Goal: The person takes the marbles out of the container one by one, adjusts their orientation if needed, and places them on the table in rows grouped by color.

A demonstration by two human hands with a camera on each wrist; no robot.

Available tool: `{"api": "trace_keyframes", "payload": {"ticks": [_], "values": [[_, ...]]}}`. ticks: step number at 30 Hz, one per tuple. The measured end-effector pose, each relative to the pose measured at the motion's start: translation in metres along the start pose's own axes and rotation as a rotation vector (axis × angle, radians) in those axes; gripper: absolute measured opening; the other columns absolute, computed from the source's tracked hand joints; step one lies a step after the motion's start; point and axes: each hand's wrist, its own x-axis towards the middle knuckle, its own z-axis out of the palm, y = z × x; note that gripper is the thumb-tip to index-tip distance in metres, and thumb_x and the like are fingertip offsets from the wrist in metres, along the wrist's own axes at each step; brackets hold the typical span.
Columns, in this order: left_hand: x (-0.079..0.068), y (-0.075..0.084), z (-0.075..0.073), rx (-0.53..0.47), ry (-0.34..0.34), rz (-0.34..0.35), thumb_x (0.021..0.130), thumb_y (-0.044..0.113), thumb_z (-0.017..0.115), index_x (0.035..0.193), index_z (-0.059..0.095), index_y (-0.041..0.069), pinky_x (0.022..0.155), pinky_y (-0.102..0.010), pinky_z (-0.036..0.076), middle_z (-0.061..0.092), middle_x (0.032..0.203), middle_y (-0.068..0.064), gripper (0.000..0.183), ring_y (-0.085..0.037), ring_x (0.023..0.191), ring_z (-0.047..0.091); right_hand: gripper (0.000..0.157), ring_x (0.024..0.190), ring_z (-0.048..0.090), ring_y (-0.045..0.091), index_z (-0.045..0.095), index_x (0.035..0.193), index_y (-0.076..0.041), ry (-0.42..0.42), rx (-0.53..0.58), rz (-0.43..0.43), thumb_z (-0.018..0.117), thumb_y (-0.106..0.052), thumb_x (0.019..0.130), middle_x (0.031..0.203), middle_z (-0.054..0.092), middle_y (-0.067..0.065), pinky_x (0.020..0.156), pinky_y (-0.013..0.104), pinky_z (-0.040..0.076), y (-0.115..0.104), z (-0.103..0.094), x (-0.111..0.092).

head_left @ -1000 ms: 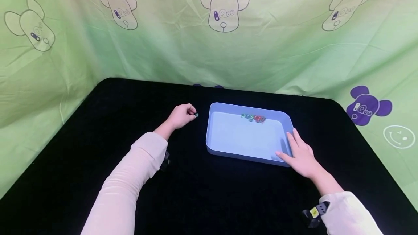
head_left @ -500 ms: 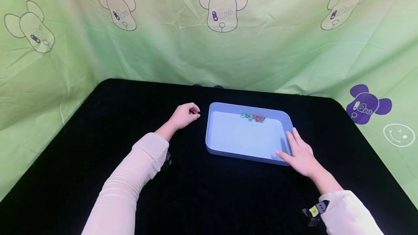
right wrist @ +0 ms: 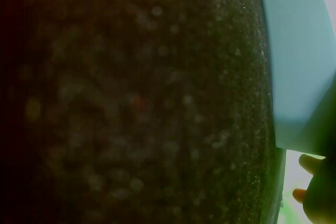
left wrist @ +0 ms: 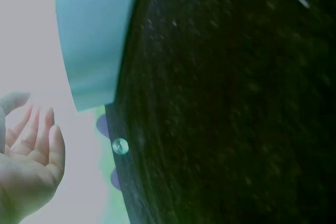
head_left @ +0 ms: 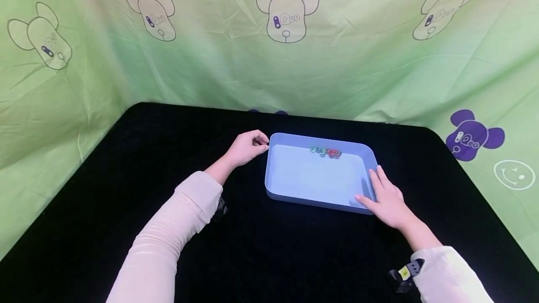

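Observation:
A shallow blue tray [head_left: 309, 179] lies on the black-covered table, with several small glass marbles [head_left: 332, 153], green and red, clustered near its far wall. Beside the tray's left wall, close to its far corner, is my left hand [head_left: 246, 148], fingers loosely bent. The left wrist view shows no object between those fingers; a single greenish glass marble [left wrist: 120, 146] sits apart on the cloth there, hidden in the head view. My right hand [head_left: 388, 202] rests on the tray's right rim near the front corner, fingers spread and fairly straight.
Black cloth [head_left: 252, 251] covers the whole table. Behind it and along the sides hangs a green curtain [head_left: 210, 69] printed with bear heads. A wrist camera [head_left: 404, 275] sits below the right sleeve's cuff.
The left hand has moved right, up to the tray's left wall. The green marble visible at its fingertips a second ago is out of sight in the head view. The right hand stays put.

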Motion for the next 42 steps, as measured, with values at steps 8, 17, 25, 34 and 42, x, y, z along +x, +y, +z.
{"api": "trace_keyframes", "payload": {"ticks": [8,17,25,34,42], "values": [[0.003,0.006,0.007,-0.021,-0.016,0.027,0.078,0.007,0.058,0.093,0.059,-0.002,0.064,-0.022,0.043,0.058,0.085,-0.008,0.017,-0.016,0.073,0.054,0.079,0.122,0.006,0.046,0.01,0.131,0.012,0.007,0.001,0.006,0.047,-0.041,0.085,0.136,-0.002,0.031,0.087,0.062,0.01,-0.001,0.0,-0.002],[0.002,0.012,0.013,-0.076,-0.039,0.023,0.079,0.006,0.058,0.091,0.059,0.0,0.064,-0.021,0.043,0.058,0.086,-0.008,0.014,-0.016,0.073,0.052,0.079,0.121,0.008,0.047,0.012,0.131,0.013,0.014,-0.015,0.007,0.047,-0.041,0.085,0.136,-0.001,0.032,0.086,0.062,0.011,0.001,0.002,-0.002],[0.003,0.018,0.021,-0.099,-0.056,0.034,0.08,0.008,0.059,0.093,0.058,-0.001,0.065,-0.02,0.042,0.058,0.087,-0.007,0.016,-0.016,0.075,0.052,0.079,0.121,0.008,0.047,0.012,0.131,0.013,0.015,-0.016,0.007,0.047,-0.041,0.085,0.136,-0.001,0.032,0.086,0.062,0.012,0.001,0.002,-0.003],[0.005,0.021,0.029,-0.137,-0.07,0.003,0.08,0.008,0.059,0.094,0.059,-0.001,0.066,-0.021,0.042,0.058,0.086,-0.006,0.017,-0.016,0.076,0.053,0.078,0.119,0.011,0.049,0.013,0.131,0.013,0.034,-0.024,-0.005,0.047,-0.04,0.085,0.135,0.001,0.033,0.085,0.062,0.013,-0.001,0.002,-0.001],[0.009,0.026,0.037,-0.143,-0.086,0.006,0.079,0.008,0.06,0.096,0.058,-0.002,0.066,-0.02,0.041,0.058,0.086,-0.006,0.02,-0.016,0.076,0.052,0.078,0.119,0.011,0.049,0.013,0.131,0.013,0.026,-0.03,0.006,0.047,-0.04,0.085,0.135,0.001,0.033,0.085,0.062,0.013,-0.001,0.002,-0.001]]}}
